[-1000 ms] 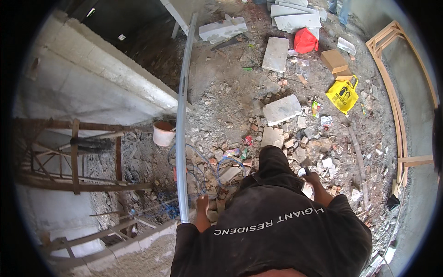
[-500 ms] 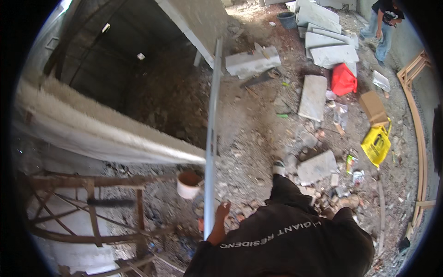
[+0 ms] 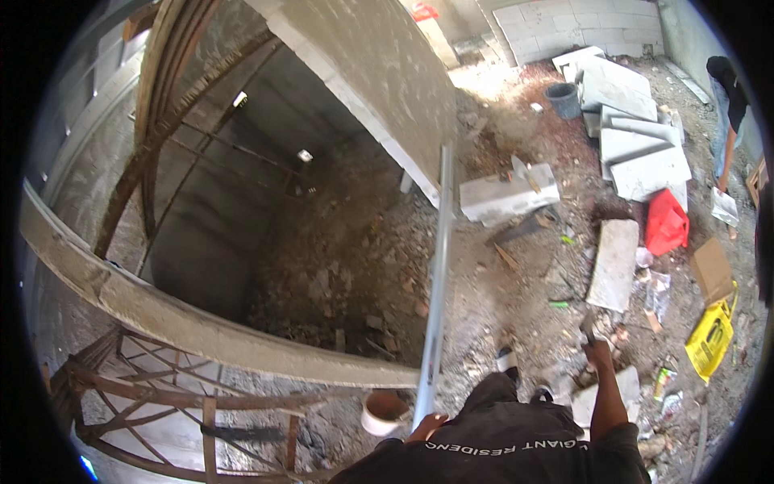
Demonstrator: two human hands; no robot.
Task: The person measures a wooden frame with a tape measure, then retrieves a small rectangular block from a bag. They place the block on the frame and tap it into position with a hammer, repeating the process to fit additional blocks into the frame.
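My left hand (image 3: 431, 424) is at the near end of a long grey metal bar (image 3: 439, 282), its fingers curled against it. The bar runs along the edge of the wall panel (image 3: 395, 89). My right hand (image 3: 597, 353) is stretched forward over the rubble, closed on a small dark-grey tool (image 3: 588, 325) with a flat-looking end. Its exact kind is too small to make out. Below the right forearm lies a pale slab (image 3: 629, 393), partly hidden by the arm. A longer pale block (image 3: 613, 266) lies just beyond the hand.
Left of the bar, a low wall (image 3: 242, 343) borders a dark rubble-strewn room. A white bucket (image 3: 382, 413) stands near my left hand. Stacked slabs (image 3: 633, 145), a dark bucket (image 3: 563, 101), red bag (image 3: 667, 223) and yellow bag (image 3: 711, 339) lie ahead. Another person (image 3: 730, 121) bends at far right.
My right hand has come into sight, reaching forward with the tool. My left hand sits lower in view, at the bar's end. The view has shifted; the other person now bends toward a white packet.
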